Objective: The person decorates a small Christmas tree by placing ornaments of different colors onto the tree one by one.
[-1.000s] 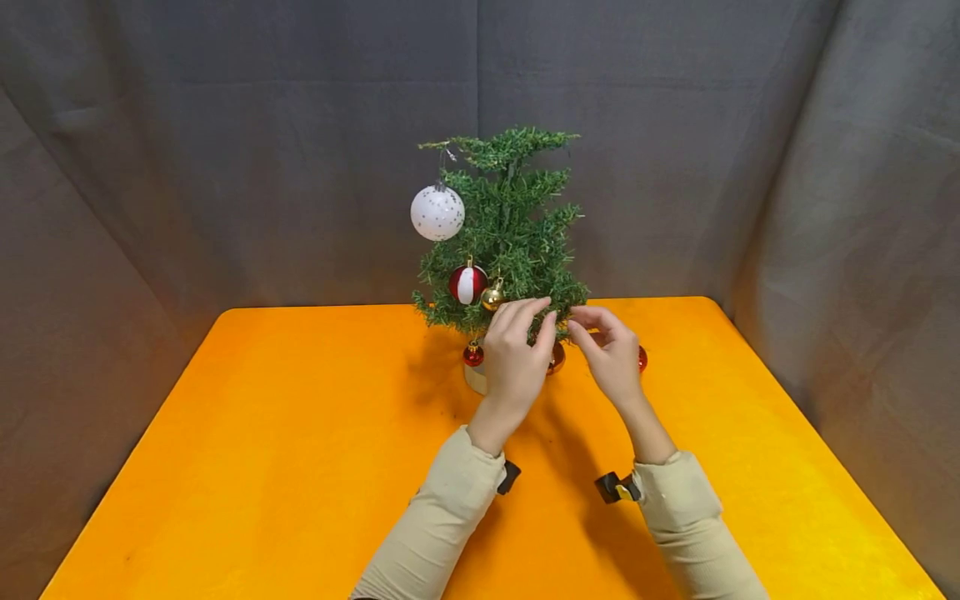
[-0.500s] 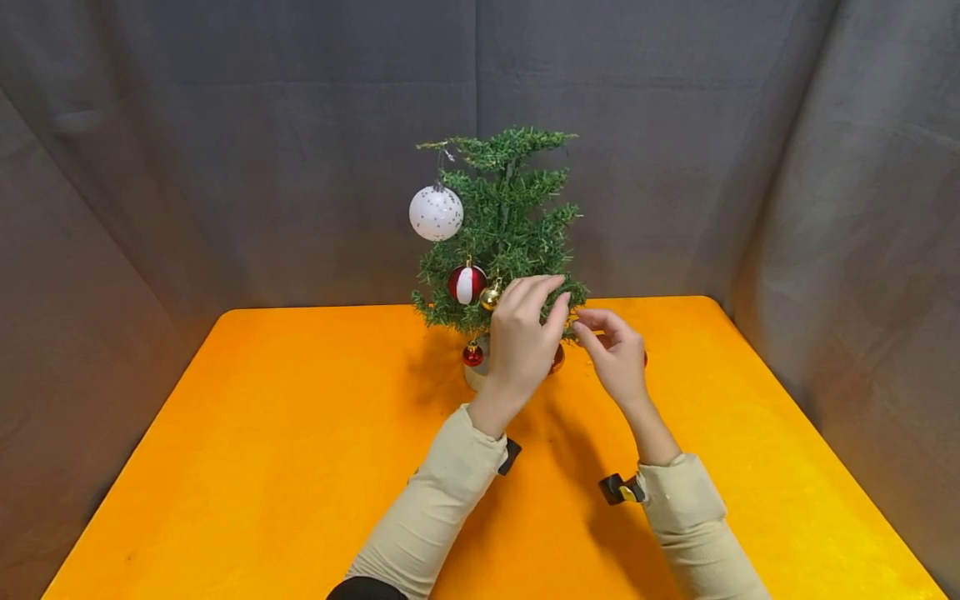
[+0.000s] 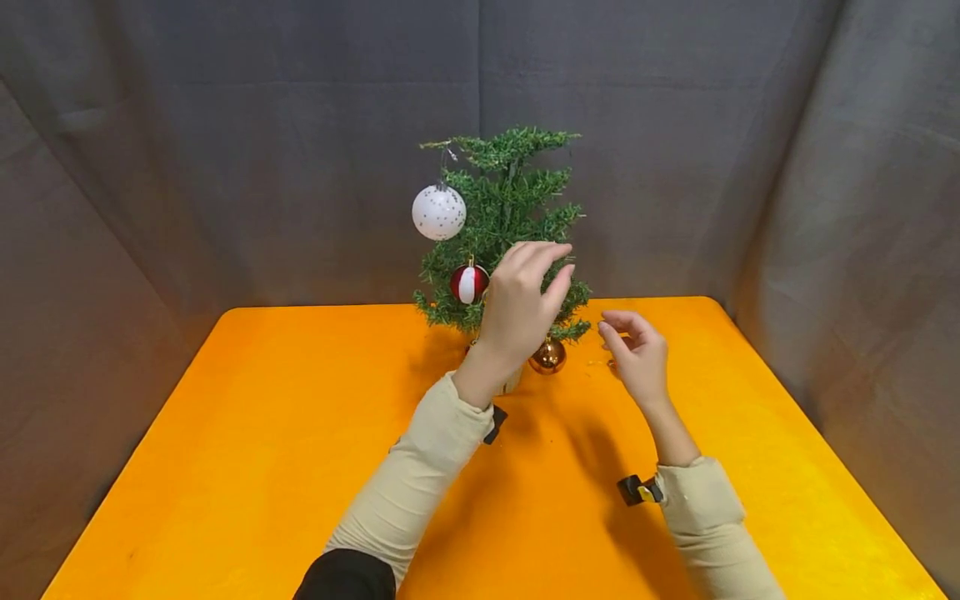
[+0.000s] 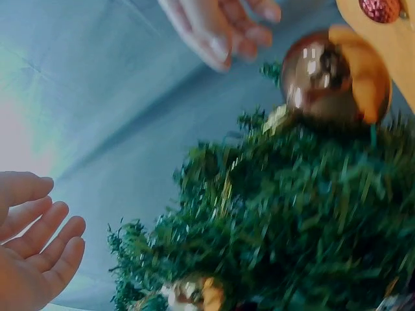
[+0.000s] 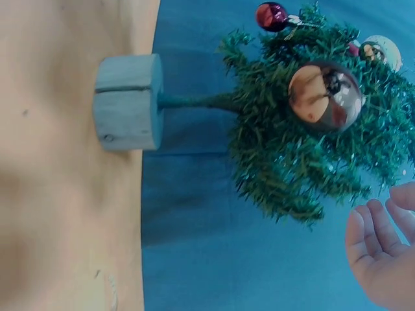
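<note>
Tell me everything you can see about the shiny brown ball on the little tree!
The bronze bauble is a round, glossy ornament, metal-looking, that mirrors the orange table and the room. It hangs by a small gold cap from a low branch of the small artificial Christmas tree, just above the tabletop, beside the tree's base. Green needles press around its top. Neither hand holds it: the left hand is raised in front of the tree, the right hand is off to its side.
</note>
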`<state>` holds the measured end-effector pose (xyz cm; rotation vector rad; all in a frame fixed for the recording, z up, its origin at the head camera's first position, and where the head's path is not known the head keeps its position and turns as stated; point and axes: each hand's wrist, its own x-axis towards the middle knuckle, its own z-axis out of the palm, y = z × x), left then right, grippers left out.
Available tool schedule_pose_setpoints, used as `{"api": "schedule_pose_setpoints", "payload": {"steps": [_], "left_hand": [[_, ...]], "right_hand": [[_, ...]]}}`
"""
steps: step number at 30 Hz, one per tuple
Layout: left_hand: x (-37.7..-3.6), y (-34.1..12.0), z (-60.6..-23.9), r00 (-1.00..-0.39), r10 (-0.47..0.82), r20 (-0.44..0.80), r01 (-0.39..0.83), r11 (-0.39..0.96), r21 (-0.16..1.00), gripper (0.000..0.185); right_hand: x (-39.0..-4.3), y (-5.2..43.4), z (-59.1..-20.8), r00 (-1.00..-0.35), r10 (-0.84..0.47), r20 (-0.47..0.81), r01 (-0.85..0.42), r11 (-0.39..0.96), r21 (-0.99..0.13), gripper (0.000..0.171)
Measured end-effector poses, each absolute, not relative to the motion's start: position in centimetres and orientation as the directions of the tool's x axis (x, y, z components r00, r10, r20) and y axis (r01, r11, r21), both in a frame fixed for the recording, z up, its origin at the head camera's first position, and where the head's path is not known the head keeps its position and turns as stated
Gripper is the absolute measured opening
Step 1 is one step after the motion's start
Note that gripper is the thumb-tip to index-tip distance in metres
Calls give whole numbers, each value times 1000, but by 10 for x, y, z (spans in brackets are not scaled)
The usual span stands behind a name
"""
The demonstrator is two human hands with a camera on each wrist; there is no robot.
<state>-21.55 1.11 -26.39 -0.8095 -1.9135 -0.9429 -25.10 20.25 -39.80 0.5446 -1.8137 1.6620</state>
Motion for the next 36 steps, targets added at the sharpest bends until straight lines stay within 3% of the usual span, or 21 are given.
{"api": "schedule_pose_setpoints", "payload": {"steps": [3,5,9,16,24,34,36], "left_hand": [[-220,7,-257,-447,193,873,802,518,296,18],[-223,4,-253,-450,196,871,800,522,296,18],[-230,-1,-246,-464,186,866,795,518,314,18],[-241,-5,-237,-508,184,842,781,511,359,19],[-254,-8,-230,-533,181,826,770,507,386,21],[-266,-10,-222,-593,208,778,736,532,419,24],[-269,-10,-221,-610,217,762,726,539,428,25]], "right_hand": [[-261,216,-415,-737,102,668,-663,76,-744,17],[-264,221,-419,-745,115,657,-646,124,-753,18],[-234,210,-389,-782,160,602,-550,276,-788,17],[-221,210,-378,-824,172,540,-455,368,-811,17],[-207,204,-369,-824,160,543,-449,401,-799,16],[-229,223,-400,-807,144,573,-474,422,-773,18],[-247,239,-423,-800,115,588,-521,352,-778,18]]}}
